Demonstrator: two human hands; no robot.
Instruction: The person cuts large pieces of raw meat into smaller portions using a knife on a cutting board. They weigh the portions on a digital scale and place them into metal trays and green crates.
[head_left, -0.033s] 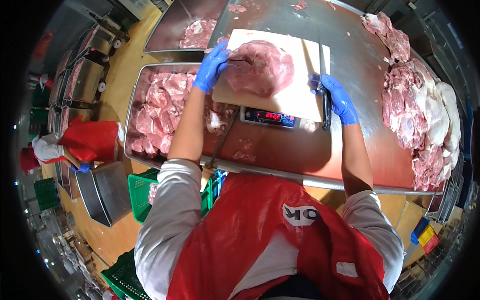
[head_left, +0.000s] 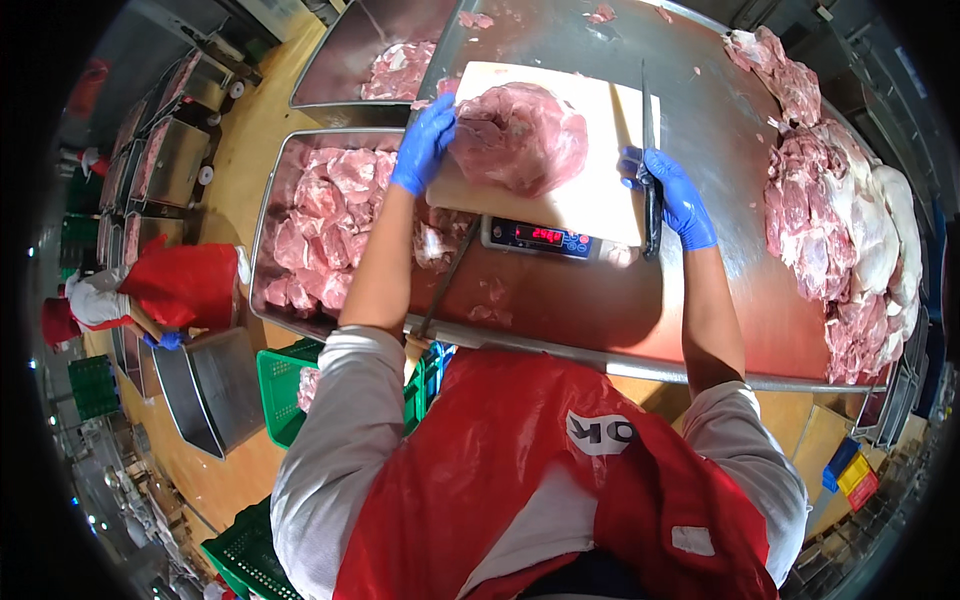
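A large piece of raw pink meat (head_left: 520, 140) lies on a white cutting board (head_left: 605, 200) resting over a digital scale (head_left: 540, 237) with a red display. At the board's left edge, my gloved left hand (head_left: 423, 145) has its fingers extended, touching beside the meat. My gloved right hand (head_left: 670, 195) is closed on a black-handled knife (head_left: 650, 215), its long blade pointing away from me along the board's right side. A steel rod with a pale handle (head_left: 416, 350) lies across the front rim to the scale's left.
Meat pieces fill a steel tub (head_left: 266, 220) at left, with another tub (head_left: 330, 50) behind. Large cuts (head_left: 830, 220) pile on the steel table (head_left: 760, 340) at right. A co-worker in a red apron (head_left: 180, 285) bends by steel carts at far left, near green crates (head_left: 285, 400).
My left hand and the board have shifted slightly toward me. The scale's red readout looks different.
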